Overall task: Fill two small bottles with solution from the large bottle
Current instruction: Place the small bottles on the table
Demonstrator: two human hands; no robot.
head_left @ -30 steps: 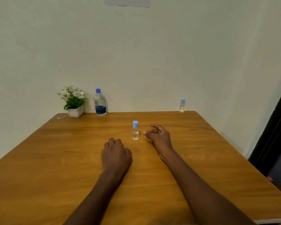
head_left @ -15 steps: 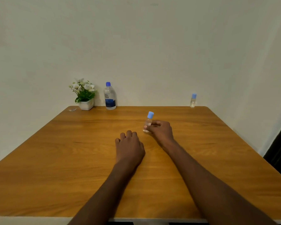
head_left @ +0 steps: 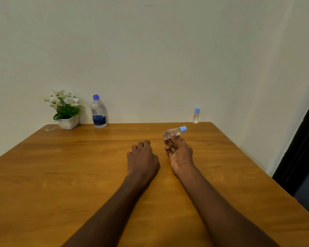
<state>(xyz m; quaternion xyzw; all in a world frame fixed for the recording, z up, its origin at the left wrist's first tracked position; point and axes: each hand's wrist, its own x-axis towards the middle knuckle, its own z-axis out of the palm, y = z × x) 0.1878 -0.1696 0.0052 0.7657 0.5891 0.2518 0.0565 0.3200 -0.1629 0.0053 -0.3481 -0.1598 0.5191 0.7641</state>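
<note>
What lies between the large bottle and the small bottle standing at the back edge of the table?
Only bare table in the head view: nothing stands between the large bottle and the far small bottle.

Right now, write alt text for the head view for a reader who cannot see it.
The right hand holds a small blue-capped bottle tipped on its side above a wooden table, while the left hand rests knuckles-up beside it. Along the far edge by the wall stand a potted plant, a large bottle and a second small bottle.

Bare table [head_left: 61, 175] before large bottle [head_left: 98, 113]
</note>
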